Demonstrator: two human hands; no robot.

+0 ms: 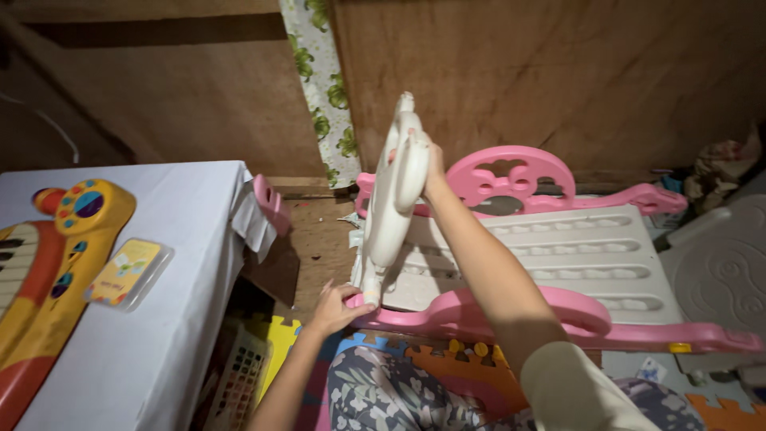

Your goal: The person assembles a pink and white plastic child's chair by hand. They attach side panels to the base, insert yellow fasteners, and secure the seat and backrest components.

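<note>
A pink and white plastic toy slide (558, 247) lies on its side on the floor in front of me. My right hand (432, 165) grips the top of a white flat plastic panel (392, 203) that stands upright at the slide's left end. My left hand (333, 307) rests at the panel's lower end, fingers on the pink rail (447, 313) where the panel meets it.
A surface covered with a white cloth (171, 263) at left bears a yellow and red toy keyboard (48, 275) and a small yellow card box (128, 273). Colourful foam puzzle mats (431, 355) cover the floor. Plywood walls (558, 72) stand behind. A white moulded panel (718, 279) lies at right.
</note>
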